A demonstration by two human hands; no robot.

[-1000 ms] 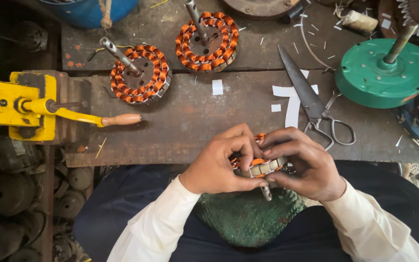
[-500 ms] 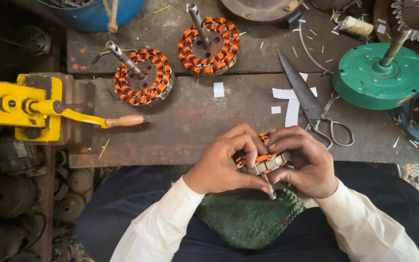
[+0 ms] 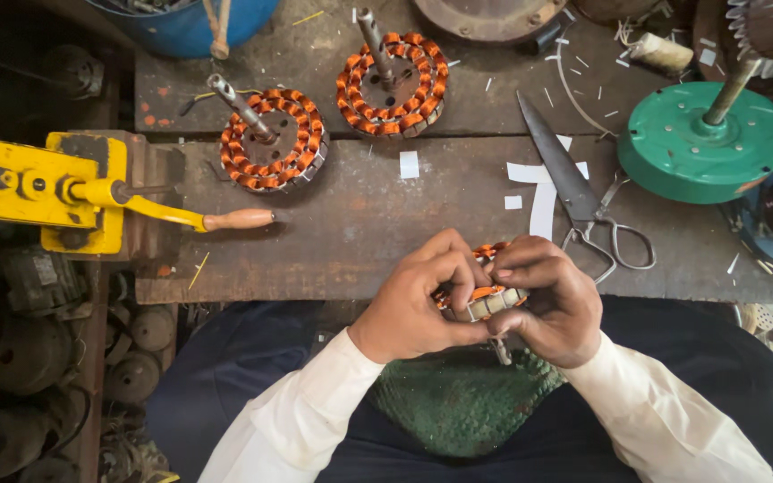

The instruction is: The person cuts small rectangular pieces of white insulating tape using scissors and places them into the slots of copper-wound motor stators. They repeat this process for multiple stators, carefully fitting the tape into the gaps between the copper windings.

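Both hands grip a small wound stator [image 3: 487,298] with orange copper coils and a grey laminated rim, held over a green cloth [image 3: 458,402] on my lap. My left hand [image 3: 422,300] wraps its left side, fingers curled over the top. My right hand [image 3: 552,300] covers the right side, the thumb pressing on the coils. A short metal shaft [image 3: 500,351] sticks out below the stator. Most of the stator is hidden by the fingers.
On the wooden bench [image 3: 360,224] lie two more copper-wound stators [image 3: 270,139] [image 3: 393,82] with shafts, large scissors [image 3: 574,192], white paper strips [image 3: 543,192] and a green round housing [image 3: 704,143]. A yellow winding machine [image 3: 42,188] with a wooden-handled crank sits at left.
The hands and the stator stay in nearly the same place; the fingers have shifted slightly on the coils. The view has drifted a little.
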